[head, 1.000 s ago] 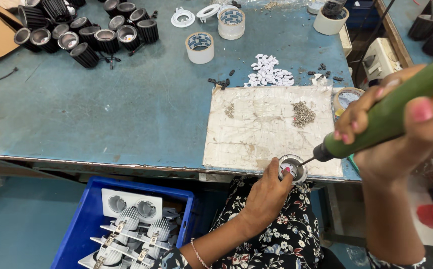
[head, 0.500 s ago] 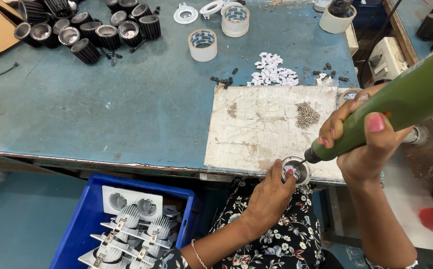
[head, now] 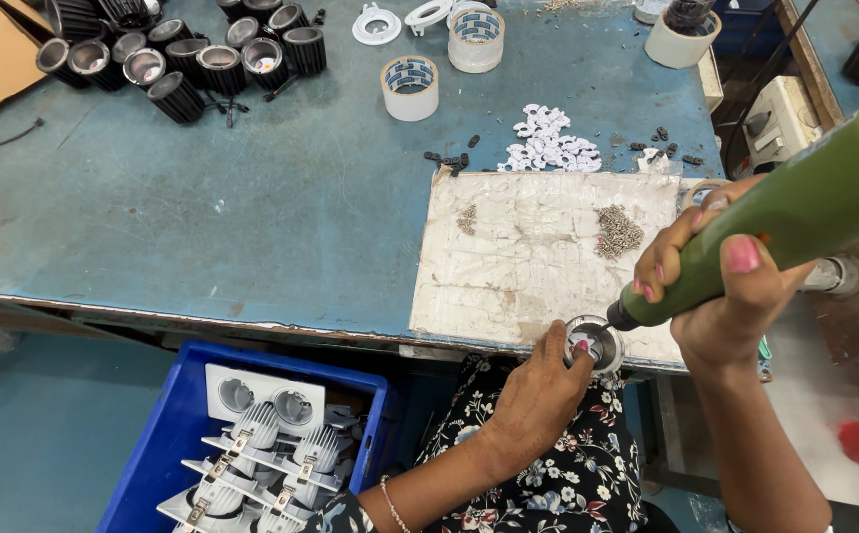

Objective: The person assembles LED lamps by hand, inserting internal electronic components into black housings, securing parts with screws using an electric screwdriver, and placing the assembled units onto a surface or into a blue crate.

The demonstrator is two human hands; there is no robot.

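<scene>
My left hand (head: 540,393) grips a small round metal lamp housing (head: 598,340) at the front edge of a worn white board (head: 538,257) on the blue table (head: 252,207). My right hand (head: 716,281) is wrapped around a green electric screwdriver (head: 795,212), tilted down to the left, with its tip inside the housing. A small pile of screws (head: 618,230) lies on the board just beyond the tool. A smaller heap of screws (head: 466,218) sits near the board's left side.
Black ribbed lamp housings (head: 193,54) crowd the far left. Two tape rolls (head: 410,87) and white rings (head: 377,22) stand at the back, small white pieces (head: 546,143) behind the board. A blue crate (head: 242,444) of white fittings sits below the table edge.
My right hand and the screwdriver have shifted left and down, bringing the tip into the housing. My left hand stays on the housing.
</scene>
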